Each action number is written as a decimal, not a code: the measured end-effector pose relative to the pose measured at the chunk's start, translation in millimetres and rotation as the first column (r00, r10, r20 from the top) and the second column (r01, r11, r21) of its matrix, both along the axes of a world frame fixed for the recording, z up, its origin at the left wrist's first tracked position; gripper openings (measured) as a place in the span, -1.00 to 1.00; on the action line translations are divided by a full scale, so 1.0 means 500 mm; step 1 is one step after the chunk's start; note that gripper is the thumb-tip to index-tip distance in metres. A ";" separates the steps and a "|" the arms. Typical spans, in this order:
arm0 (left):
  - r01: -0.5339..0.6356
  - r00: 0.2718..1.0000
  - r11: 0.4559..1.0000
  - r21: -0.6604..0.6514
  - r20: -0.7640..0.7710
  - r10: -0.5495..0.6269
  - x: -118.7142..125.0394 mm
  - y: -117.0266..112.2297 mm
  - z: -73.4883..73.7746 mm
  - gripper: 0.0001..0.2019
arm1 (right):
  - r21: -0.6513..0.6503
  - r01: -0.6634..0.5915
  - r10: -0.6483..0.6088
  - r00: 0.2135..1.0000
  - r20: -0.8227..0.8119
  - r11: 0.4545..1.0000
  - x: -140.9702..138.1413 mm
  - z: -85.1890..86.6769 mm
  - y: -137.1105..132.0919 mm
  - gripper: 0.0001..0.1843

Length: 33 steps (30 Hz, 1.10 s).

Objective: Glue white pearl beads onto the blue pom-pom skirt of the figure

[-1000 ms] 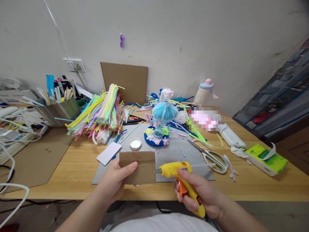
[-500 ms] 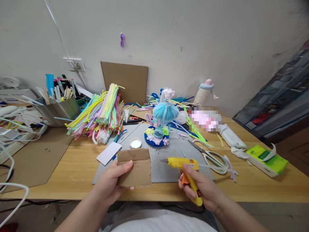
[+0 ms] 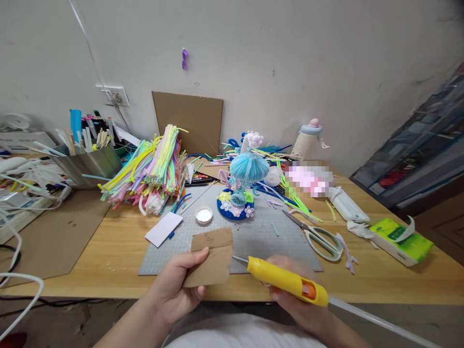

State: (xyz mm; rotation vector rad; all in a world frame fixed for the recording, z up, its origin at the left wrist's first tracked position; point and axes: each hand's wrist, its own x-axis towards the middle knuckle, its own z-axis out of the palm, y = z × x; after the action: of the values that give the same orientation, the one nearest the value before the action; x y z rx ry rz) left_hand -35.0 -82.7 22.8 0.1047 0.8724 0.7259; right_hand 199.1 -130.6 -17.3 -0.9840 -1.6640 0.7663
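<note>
My left hand grips a piece of brown cardboard by its lower left edge, tilted above the near edge of the grey cutting mat. My right hand is wrapped round a yellow glue gun that lies nearly level. Its metal nozzle points left and almost touches the cardboard's right edge. A clear glue stick trails out of the gun's back end to the right.
On the wooden table stand a blue pipe-cleaner doll, a heap of coloured pipe cleaners, scissors, a small white tub, a white card, a metal tool holder and a green tissue pack. White cables hang at left.
The glue gun has been lowered and turned flat, its nozzle now at the cardboard's right edge. The cardboard has tilted and come a little nearer to me.
</note>
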 end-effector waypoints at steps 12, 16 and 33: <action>0.012 1.000 0.997 -0.076 0.007 -0.011 0.012 0.000 0.015 -0.90 | 0.354 0.135 -0.194 0.971 0.137 0.926 0.006 -0.003 -0.012 -0.55; 0.019 1.000 0.993 -0.114 -0.010 -0.020 0.023 -0.004 0.026 -0.88 | 0.532 0.042 -0.247 0.915 0.320 0.846 0.014 -0.010 0.001 -0.68; -0.153 0.921 0.887 0.436 -0.262 0.288 0.019 -0.004 0.031 -0.69 | -0.454 -0.020 -0.129 0.947 -0.296 0.891 -0.007 0.034 -0.001 -0.52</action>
State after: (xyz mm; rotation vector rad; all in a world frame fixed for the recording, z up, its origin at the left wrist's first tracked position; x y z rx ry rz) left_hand -25.6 -84.5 38.1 0.5162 1.0424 1.1274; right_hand 195.8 -130.9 -0.6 -1.1487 -1.1905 1.2421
